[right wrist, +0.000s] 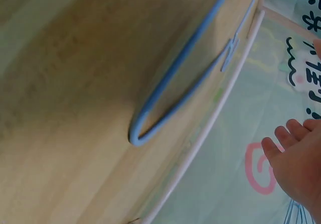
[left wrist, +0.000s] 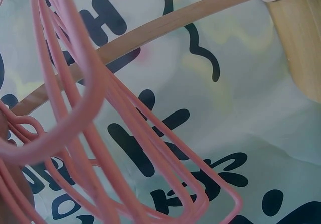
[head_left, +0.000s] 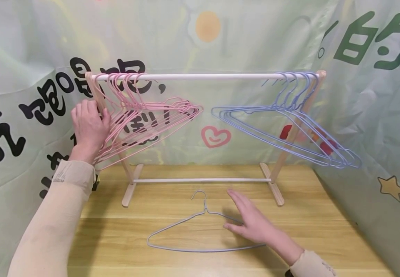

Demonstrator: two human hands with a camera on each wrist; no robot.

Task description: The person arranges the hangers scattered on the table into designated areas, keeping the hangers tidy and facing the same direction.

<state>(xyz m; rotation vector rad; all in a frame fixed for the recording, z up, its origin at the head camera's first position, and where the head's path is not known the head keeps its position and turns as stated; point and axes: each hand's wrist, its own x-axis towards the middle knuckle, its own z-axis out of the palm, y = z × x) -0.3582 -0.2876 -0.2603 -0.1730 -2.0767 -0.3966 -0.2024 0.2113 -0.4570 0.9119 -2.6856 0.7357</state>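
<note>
Several pink wire hangers [head_left: 141, 105] hang at the left end of the rack's white top rail [head_left: 207, 77]. My left hand [head_left: 90, 125] is at their left ends beside the wooden post, fingers bent round the wires; its fingertips are hidden. In the left wrist view pink wires [left wrist: 95, 83] cross close to the camera, with a sliver of hand at the left edge. A single blue hanger [head_left: 207, 251] lies flat on the wooden table, hook toward the rack. My right hand [head_left: 255, 223] hovers over its right side, fingers extended and holding nothing, as the right wrist view also shows.
Several blue hangers [head_left: 290, 109] hang at the rail's right end. The rack stands on two wooden feet [head_left: 276, 194] joined by a low white bar [head_left: 200, 180]. A printed cloth [head_left: 255, 34] encloses the table [head_left: 124, 238] behind and at both sides.
</note>
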